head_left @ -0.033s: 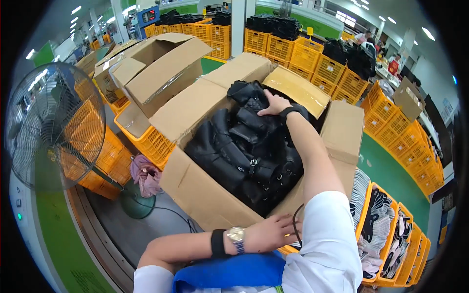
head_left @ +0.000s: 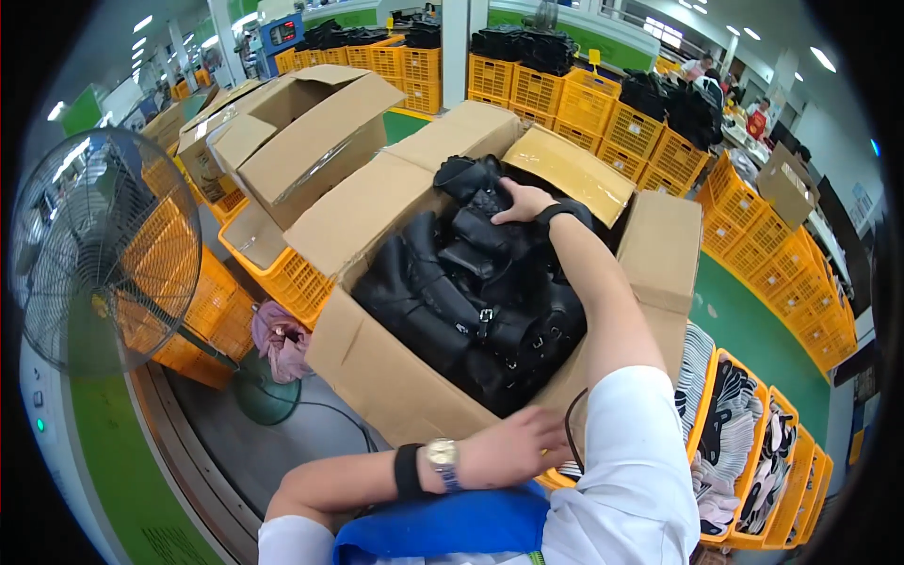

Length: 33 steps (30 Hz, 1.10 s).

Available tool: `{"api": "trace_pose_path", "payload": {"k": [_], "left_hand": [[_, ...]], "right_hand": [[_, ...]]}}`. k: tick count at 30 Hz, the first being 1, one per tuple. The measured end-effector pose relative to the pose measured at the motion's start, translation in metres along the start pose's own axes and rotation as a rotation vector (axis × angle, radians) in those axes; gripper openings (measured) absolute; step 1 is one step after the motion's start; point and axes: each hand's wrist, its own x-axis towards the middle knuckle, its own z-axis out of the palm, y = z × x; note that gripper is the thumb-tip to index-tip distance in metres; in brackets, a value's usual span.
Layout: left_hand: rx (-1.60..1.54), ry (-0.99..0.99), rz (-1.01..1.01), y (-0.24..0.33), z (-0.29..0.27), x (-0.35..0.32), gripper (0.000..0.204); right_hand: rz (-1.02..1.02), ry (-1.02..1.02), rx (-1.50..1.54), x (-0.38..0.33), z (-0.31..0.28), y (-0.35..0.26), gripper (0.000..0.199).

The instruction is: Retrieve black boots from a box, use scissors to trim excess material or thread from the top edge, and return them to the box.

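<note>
1. My right hand (head_left: 521, 200) reaches to the far side of the big cardboard box (head_left: 377, 372), palm down and fingers spread, pressing on the topmost black leather boot (head_left: 480, 218); it rests flat on the boot and grips nothing.
2. My left hand (head_left: 513, 444) lies across the near rim of the box, fingers loosely curled against the cardboard to steady it, a wristwatch (head_left: 441, 458) and a dark band on the wrist.
3. The boots fill the box to the brim, buckles showing, with the heap highest at the far end under my right palm.
4. In my judgement, tamping goes best with the flat of the hand pushing straight down on the high spot while the near hand braces the wall, so the pile settles without the side bulging.
5. Farther out: open flaps stand on all sides, a second open carton (head_left: 301, 132) sits to the far left, a pedestal fan (head_left: 99, 250) at left, and orange crates (head_left: 565, 94) are stacked beyond.
6. Hard to tell: my sleeve hides the box's near right corner, my right fingertips sink among the boots, and the lower layers are out of sight.
</note>
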Motion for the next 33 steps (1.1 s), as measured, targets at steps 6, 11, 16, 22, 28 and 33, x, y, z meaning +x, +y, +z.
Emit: {"api": "trace_pose_path", "payload": {"k": [6,11,16,22,28,33], "left_hand": [[0.14,0.093,-0.345,-0.032,-0.027,-0.038,0.054],[0.155,0.148,-0.352,-0.032,-0.027,-0.035,0.052],[0.143,0.15,-0.375,-0.034,-0.027,-0.036,0.052],[0.141,0.152,-0.403,-0.033,-0.029,-0.035,0.053],[0.138,0.142,-0.426,-0.031,-0.03,-0.034,0.054],[0.121,0.128,-0.44,-0.033,-0.029,-0.037,0.054]], "right_hand": [[-0.334,-0.189,0.26,-0.009,-0.017,-0.002,0.089],[0.009,0.206,0.551,0.008,-0.017,0.052,0.074],[0.334,-0.131,0.324,-0.002,-0.017,0.114,0.044],[0.328,-0.151,0.411,-0.028,-0.044,0.1,0.036],[0.42,-0.196,-0.32,-0.055,-0.049,0.128,0.042],[0.447,-0.254,-0.268,-0.063,-0.063,0.124,0.063]]}}
